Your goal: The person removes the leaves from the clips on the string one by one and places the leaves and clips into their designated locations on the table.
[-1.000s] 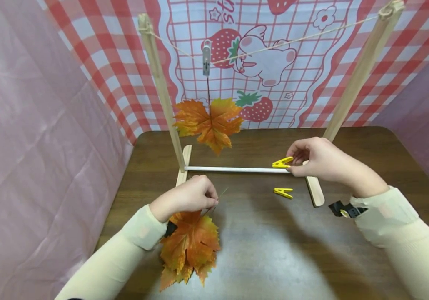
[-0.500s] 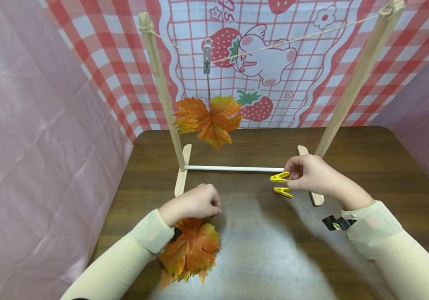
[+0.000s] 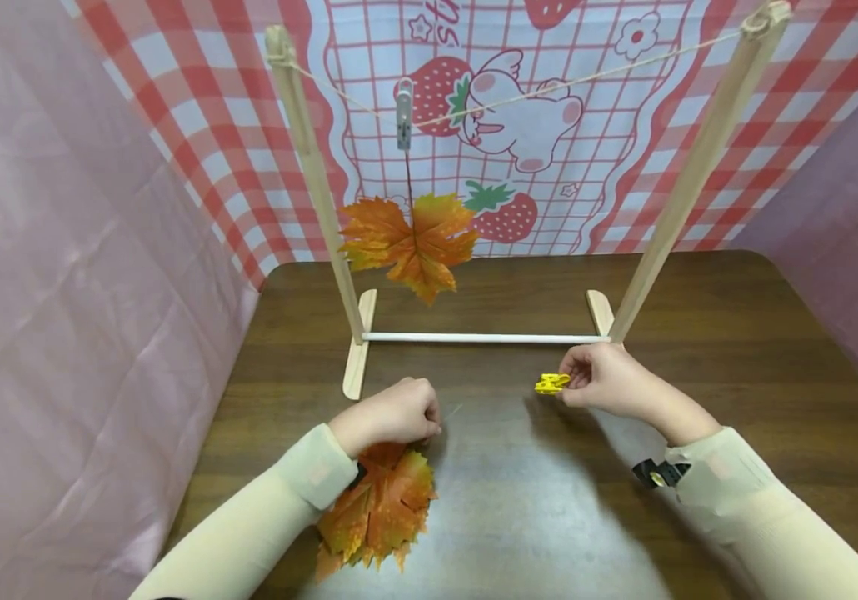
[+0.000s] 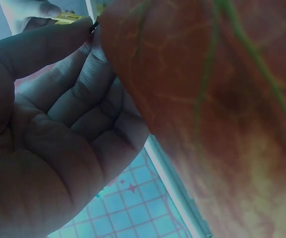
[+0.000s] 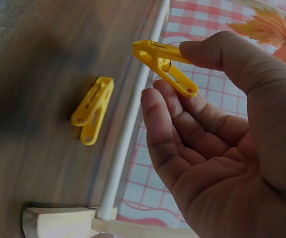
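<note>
- Against the frame of a second ago, the right hand point(image 3: 612, 383) has come down and toward the person, from beside the white rod point(image 3: 474, 337) to a place nearer the front of the table point(image 3: 519, 500).
- The yellow clothespin point(image 5: 158, 48) has travelled with it; in the head view it now overlaps the second yellow clothespin point(image 5: 99, 101), which showed separately before.
- The left hand point(image 3: 391, 412) has also shifted slightly toward the person, and less of the stem point(image 4: 94, 26) shows beyond its fingertips.
- The hanging maple leaf point(image 3: 417, 250) is as it was, held by a clear clothespin point(image 3: 403, 117) on the string point(image 3: 624, 68) of the wooden frame point(image 3: 312, 175).
- The right hand pinches the yellow clothespin, thumb on one arm and fingers at the other; the two arms spread apart in a V.
- That clothespin is plastic, with rounded arm ends, a small hole near one tip and a thin metal spring.
- The second one lies on the wood-grain tabletop, just beside the first in the right wrist view.
- The left hand pinches the stem between thumb and forefinger, its other fingers curled.
- The lower maple leaf point(image 3: 380, 512) lies below the left wrist, orange with yellow-green edges and jagged lobes; more leaf shows under it. Its near face looks reddish with green veins in the left wrist view.
</note>
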### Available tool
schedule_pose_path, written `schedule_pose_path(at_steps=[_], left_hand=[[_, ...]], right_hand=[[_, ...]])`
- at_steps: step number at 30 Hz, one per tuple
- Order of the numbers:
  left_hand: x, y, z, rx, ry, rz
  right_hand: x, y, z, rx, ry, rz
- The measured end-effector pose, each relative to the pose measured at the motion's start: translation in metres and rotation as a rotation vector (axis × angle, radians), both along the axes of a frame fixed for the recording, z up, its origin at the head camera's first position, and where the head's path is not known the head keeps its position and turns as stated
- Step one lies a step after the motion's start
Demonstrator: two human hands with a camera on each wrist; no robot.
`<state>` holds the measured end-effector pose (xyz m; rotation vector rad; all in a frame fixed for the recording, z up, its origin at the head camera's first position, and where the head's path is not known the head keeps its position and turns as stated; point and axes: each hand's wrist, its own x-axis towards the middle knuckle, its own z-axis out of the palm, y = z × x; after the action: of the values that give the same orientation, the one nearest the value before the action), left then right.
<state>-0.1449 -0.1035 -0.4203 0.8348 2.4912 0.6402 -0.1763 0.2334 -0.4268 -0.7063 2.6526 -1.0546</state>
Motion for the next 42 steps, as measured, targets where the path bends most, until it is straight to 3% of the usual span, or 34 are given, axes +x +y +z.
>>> schedule_pose_path(at_steps=[8, 15, 32, 42], left_hand=[[0.001, 0.003, -0.011, -0.031, 0.002, 0.021], [0.002, 0.005, -0.017, -0.039, 0.005, 0.038], [0.001, 0.011, -0.027, -0.065, 0.126, 0.02], [-0.001, 0.013, -0.031, -0.062, 0.127, 0.013]], right_hand=[[0.002, -0.002, -0.015, 0.011, 0.014, 0.008], [0.003, -0.006, -0.024, 0.082, 0.113, -0.021], [0.01, -0.004, -0.029, 0.248, 0.21, -0.041], [0.011, -0.002, -0.03, 0.255, 0.193, -0.005]])
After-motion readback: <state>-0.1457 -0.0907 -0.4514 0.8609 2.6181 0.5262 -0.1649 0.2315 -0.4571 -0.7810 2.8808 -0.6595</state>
